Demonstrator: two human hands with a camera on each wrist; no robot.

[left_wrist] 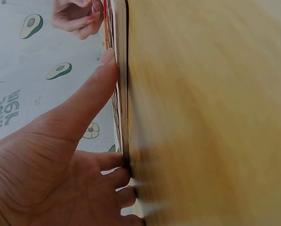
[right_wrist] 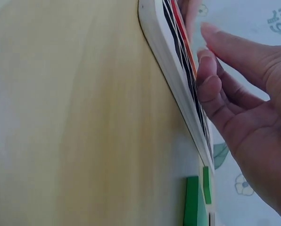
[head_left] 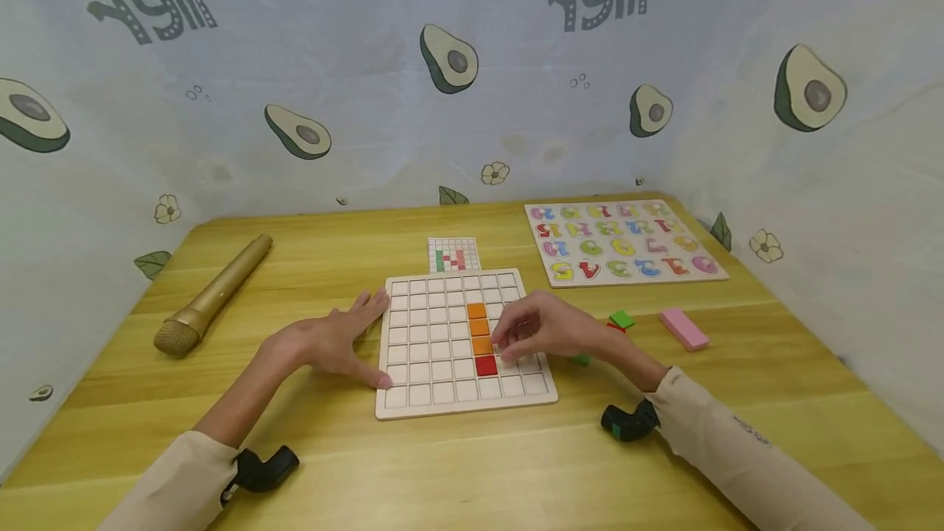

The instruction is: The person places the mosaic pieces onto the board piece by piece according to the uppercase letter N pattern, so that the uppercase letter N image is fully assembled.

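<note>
Head: left grip [head_left: 332,342] spread, empty, against left side of grid board [head_left: 419,374]; we judge it steadies board. Right grip [head_left: 542,326] loosely curled, just beside orange tiles [head_left: 479,327] in board's cells.
Left wrist: thumb on board's edge.
Right wrist: thumb, fingertips slightly apart; we see no tile between.

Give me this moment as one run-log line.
left hand: touches grid board at left edge | right hand: above board, beside orange tiles | column: three orange tiles, one red tile
</note>
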